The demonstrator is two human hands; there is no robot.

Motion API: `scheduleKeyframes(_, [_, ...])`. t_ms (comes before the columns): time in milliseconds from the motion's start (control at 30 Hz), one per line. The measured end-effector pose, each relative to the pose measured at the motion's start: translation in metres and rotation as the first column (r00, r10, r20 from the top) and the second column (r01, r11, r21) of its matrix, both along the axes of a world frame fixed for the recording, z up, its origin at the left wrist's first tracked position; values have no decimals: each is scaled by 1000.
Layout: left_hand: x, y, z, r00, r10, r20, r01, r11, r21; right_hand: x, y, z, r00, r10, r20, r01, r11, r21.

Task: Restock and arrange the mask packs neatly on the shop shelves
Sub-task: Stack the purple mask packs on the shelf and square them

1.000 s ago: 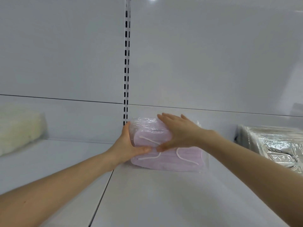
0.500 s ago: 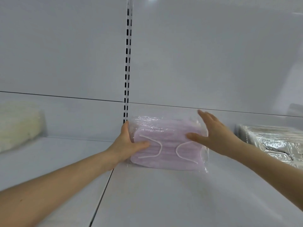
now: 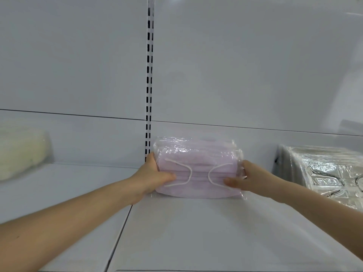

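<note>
Standing on its long edge far back on the shelf (image 3: pixel 196 232), just right of the slotted upright (image 3: pixel 149 95), the mask pack (image 3: pixel 198 167) ran left to right. The left hand (image 3: pixel 151 177) gripped its left end, the right hand (image 3: pixel 249 178) its right end, fingers (image 3: pixel 151 158) curled round; neither hand was nearer.

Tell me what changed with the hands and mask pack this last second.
The right hand slid off the front of the pink mask pack to its right end and now grips it there. The left hand kept its grip on the left end. The pack, the silver packs and the white bundle stayed put.
</note>
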State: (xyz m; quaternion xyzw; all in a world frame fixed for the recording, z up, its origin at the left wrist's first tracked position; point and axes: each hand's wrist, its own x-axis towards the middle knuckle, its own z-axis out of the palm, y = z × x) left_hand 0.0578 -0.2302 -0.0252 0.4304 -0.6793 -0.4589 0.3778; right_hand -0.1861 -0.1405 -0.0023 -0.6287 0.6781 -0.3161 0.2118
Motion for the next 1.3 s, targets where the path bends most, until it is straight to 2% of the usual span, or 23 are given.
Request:
scheduleKeyframes(167, [1,2,-2,999,31,29,-30,999,-32,-6,-6,-13,995,-82,-52,82,997,-16])
scheduleKeyframes(400, [13,7,0,994,26,106,-28,1000,15,-12,-4,-18,995,-95,-1,95,995,-15])
scheduleKeyframes(600, [9,5,0,991,53,121,-52,999,-11,-10,-7,-19,995,-95,-34,92,993,-80])
scheduleKeyframes(733, [9,5,5,990,51,130,-59,996,61,-11,-6,-16,997,-71,-24,69,996,-49])
scheduleKeyframes(900, [5,7,15,987,3,158,-30,984,173,-6,-4,-2,991,66,118,-73,995,60])
scheduleKeyframes(1000, [4,5,19,985,-5,173,-33,976,214,-8,-9,0,992,37,118,-52,991,122])
scheduleKeyframes(1133, [7,8,21,993,20,113,-46,971,235,-11,-9,4,980,-21,197,-19,980,198])
scheduleKeyframes(1300, [9,9,14,988,123,97,-139,974,181,-13,-16,-3,969,-117,217,77,980,185])
